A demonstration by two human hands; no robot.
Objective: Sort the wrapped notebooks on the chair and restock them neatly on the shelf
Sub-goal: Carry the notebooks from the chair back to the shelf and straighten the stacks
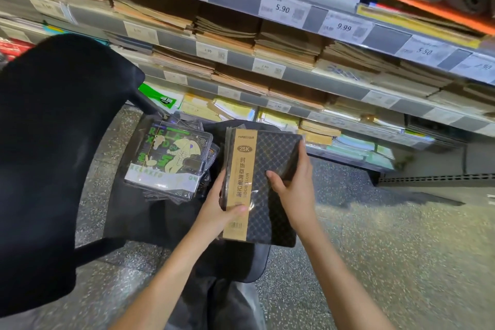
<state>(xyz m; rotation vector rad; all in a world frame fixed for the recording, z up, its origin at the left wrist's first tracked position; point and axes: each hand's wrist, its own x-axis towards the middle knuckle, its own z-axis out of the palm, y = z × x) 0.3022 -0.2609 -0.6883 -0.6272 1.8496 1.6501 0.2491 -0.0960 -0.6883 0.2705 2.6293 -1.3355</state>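
A stack of black quilted-pattern wrapped notebooks [270, 211] with a tan paper band marked 25K is held over the black chair seat [150, 220]. My left hand [218, 203] grips the stack's left edge, thumb on the tan band. My right hand [293, 182] clasps the right side, thumb pressed on the top cover. To the left on the seat lies an untidy pile of clear-wrapped notebooks [168, 161] with a green and cream cartoon cover. The shelf [321, 88] rises behind the chair, packed with flat stacks of notebooks.
The chair's black backrest [53, 155] fills the left side. Price tags such as 5.90 [282, 8] and 9.99 [344, 27] run along the shelf rails. Speckled grey floor [388, 236] lies to the right. A dark shelf base [434, 179] juts out at right.
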